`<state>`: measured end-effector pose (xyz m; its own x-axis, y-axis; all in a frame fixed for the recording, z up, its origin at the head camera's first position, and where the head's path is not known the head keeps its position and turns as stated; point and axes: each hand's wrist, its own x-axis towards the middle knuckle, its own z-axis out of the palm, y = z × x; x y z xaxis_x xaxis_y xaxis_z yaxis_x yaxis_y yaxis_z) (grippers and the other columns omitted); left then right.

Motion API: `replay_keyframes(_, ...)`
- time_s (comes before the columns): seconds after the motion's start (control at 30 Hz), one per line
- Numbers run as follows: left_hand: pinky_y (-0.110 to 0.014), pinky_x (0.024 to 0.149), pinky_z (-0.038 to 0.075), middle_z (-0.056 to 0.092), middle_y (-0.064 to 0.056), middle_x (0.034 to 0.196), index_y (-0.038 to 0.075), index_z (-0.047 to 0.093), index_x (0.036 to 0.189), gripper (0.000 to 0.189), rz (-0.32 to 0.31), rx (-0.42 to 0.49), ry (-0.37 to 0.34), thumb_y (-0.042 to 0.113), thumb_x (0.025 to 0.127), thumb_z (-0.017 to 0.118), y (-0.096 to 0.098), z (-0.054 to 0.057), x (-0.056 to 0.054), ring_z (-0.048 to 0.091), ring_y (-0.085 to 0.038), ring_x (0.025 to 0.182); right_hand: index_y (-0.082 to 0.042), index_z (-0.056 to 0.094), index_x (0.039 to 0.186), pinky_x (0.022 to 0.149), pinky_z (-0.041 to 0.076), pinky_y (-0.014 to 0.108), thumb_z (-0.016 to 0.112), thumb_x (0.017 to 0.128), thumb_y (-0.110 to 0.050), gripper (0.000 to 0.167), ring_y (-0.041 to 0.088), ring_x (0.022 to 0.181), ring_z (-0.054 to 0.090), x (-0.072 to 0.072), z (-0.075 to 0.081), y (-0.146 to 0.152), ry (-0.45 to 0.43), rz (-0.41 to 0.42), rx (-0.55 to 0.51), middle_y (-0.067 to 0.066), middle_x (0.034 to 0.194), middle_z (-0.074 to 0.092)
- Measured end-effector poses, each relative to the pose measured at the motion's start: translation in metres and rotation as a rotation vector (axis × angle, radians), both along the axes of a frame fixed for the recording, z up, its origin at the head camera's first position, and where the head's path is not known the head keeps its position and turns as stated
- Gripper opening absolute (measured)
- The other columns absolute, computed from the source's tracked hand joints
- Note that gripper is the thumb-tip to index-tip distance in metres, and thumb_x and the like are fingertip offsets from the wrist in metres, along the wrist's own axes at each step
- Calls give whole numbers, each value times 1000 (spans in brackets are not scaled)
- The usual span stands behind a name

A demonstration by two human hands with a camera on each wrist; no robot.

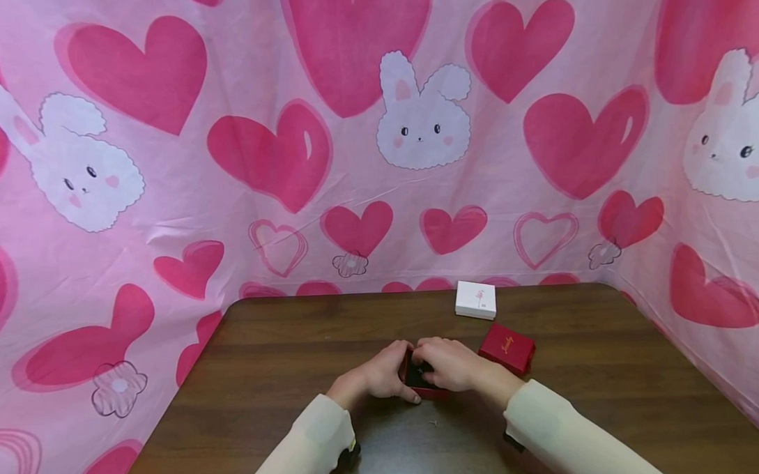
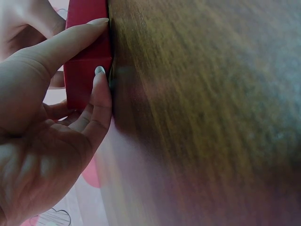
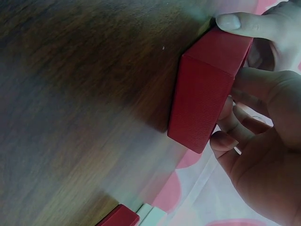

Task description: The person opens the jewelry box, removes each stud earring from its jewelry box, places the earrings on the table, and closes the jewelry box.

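Note:
In the head view, a red jewelry box (image 1: 430, 393) with a black insert (image 1: 416, 376) sits uncovered on the table. My left hand (image 1: 384, 371) grips its left side, and the left wrist view shows the thumb on one wall and fingers on the adjoining wall of the red box (image 2: 87, 52). Over the opening, my right hand (image 1: 451, 363) has bent fingers reaching inside. Those fingers (image 3: 230, 120) dip past the rim in the right wrist view; whether they pinch anything is hidden. A tiny shiny spot shows on the insert.
A red lid (image 1: 509, 347) with gold lettering lies to the right of the hands. Behind it is a small white box (image 1: 476, 300) with a pink print. One tiny thin object (image 1: 433, 423) lies on the wooden table (image 1: 283, 366) in front. Pink cloth surrounds the back and sides.

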<state>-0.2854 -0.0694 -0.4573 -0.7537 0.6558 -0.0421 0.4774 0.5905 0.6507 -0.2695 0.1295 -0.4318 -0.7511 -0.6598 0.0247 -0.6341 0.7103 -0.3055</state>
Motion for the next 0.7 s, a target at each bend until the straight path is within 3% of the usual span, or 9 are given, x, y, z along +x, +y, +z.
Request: replay_keyframes(0.7, -24, 80, 45, 50, -1, 107, 8, 50, 125, 71, -2, 9, -3, 20, 72, 95, 0, -2, -2, 50, -10, 91, -12, 75, 101, 75, 55, 34, 77, 90, -10, 12, 10, 79, 55, -4, -1, -1, -19, 3, 5, -3, 90, 64)
